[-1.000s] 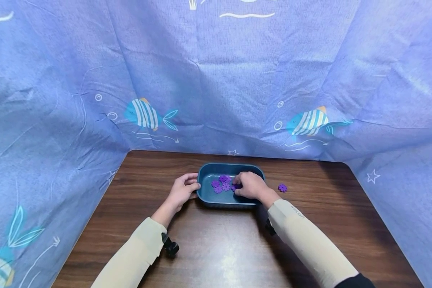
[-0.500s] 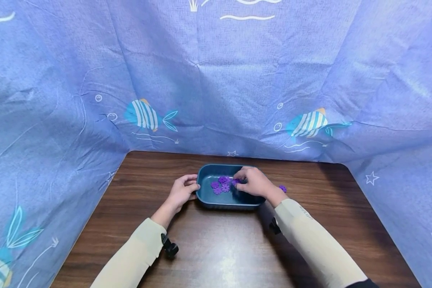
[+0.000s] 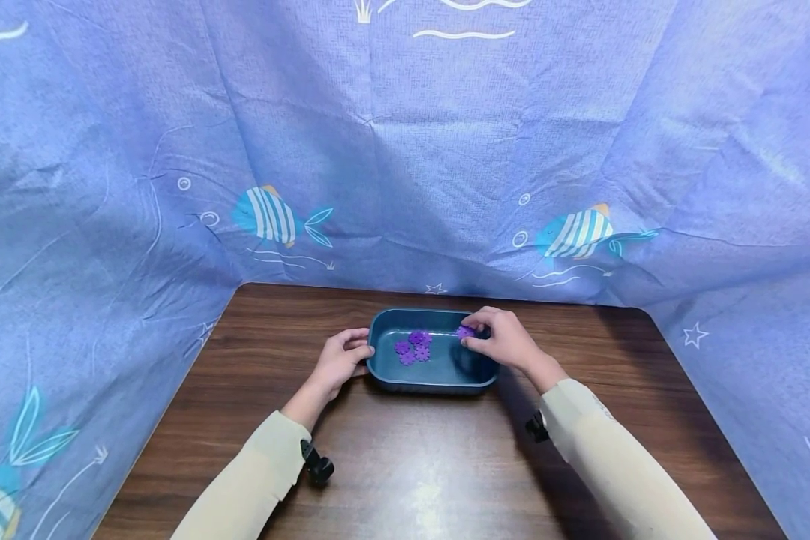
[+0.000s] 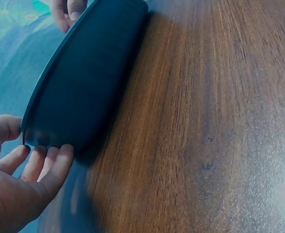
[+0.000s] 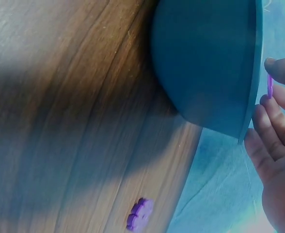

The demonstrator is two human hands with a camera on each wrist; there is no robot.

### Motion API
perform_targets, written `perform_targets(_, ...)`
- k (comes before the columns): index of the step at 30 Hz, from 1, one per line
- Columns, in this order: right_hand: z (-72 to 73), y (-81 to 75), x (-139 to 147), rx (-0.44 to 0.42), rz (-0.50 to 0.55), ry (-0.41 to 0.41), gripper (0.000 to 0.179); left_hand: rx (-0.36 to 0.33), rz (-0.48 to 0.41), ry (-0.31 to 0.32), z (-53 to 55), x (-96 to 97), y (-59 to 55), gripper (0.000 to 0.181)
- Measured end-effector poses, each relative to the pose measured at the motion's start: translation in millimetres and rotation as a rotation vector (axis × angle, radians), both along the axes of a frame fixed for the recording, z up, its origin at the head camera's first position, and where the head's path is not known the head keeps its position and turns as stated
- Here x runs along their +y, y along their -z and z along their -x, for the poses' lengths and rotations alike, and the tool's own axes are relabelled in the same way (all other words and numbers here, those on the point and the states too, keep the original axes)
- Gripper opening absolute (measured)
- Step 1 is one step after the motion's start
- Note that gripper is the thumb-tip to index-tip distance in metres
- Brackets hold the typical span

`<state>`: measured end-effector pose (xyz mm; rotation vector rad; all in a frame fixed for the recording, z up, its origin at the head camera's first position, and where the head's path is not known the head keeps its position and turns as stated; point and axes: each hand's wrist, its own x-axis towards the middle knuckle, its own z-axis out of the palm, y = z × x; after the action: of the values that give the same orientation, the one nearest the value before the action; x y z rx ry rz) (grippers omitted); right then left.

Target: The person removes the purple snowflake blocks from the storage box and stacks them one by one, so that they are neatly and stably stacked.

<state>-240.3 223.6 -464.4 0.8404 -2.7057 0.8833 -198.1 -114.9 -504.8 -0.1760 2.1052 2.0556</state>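
Note:
A dark teal rectangular tub (image 3: 432, 388) stands on the table, with several purple flower-shaped plastic discs (image 3: 415, 349) lying together in its left half. My left hand (image 3: 340, 360) grips the tub's left end, thumb at the rim and fingertips against the outer wall, as the left wrist view shows. Over the tub's right end, my right hand (image 3: 502, 337) pinches one purple flower-shaped disc (image 5: 270, 86) between thumb and fingers, just above the rim. Another such disc (image 5: 140, 214) lies on the table to the right of the tub; in the head view the right hand hides it.
The brown wood-grain table (image 3: 405, 465) carries the tub near its back edge. Behind and around it hangs a blue cloth (image 3: 439, 187) printed with fish. A small black device (image 3: 319, 465) is strapped at the left wrist, another (image 3: 536, 427) at the right.
My right hand has lifted a purple flower-shaped disc from the tub's floor and moved right with it, toward the tub's right end. The left hand stays on the left end.

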Motion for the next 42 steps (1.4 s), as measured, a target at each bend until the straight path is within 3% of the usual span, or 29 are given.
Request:
perform_targets(12,-6.4,2.5,31,-0.016,0.056,0.059,0.023,-0.004,-0.011,0.001,-1.1,0.5,1.6,0.045)
perform_targets(25,-14.6,22.0,66,-0.045,0.107,0.178,0.022,-0.017,0.003,-0.001,-1.2,1.2,0.1,0.042)
perform_targets(42,-25.9,43.6,111,-0.105,0.004,0.29,0.021,-0.024,-0.003,0.006,0.1,-0.1,0.9,0.042)
